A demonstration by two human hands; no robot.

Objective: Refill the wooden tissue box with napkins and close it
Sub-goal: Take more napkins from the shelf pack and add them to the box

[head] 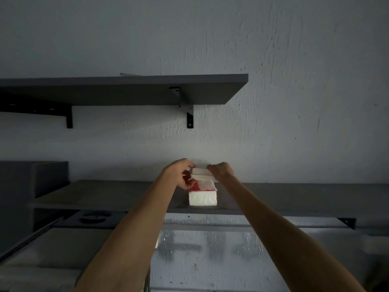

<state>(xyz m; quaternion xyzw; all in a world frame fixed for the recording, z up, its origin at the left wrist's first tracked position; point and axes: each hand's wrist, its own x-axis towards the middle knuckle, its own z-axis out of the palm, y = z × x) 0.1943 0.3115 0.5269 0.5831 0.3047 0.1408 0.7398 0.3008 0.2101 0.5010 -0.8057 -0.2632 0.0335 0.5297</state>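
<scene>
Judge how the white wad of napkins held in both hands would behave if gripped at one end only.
The napkins would probably droop: they look like thin soft sheets, and the left hand and right hand support both ends. They are likely light, held in the fingers alone. The sheets may slide apart, since the pack on the shelf is open.

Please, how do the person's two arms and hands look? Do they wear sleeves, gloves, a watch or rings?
Both forearms are bare as far as the view shows: no sleeves. The left hand and the right hand wear no gloves. No watch or bracelet shows on either wrist. Rings cannot be judged; the fingers are too small and dim.
</scene>
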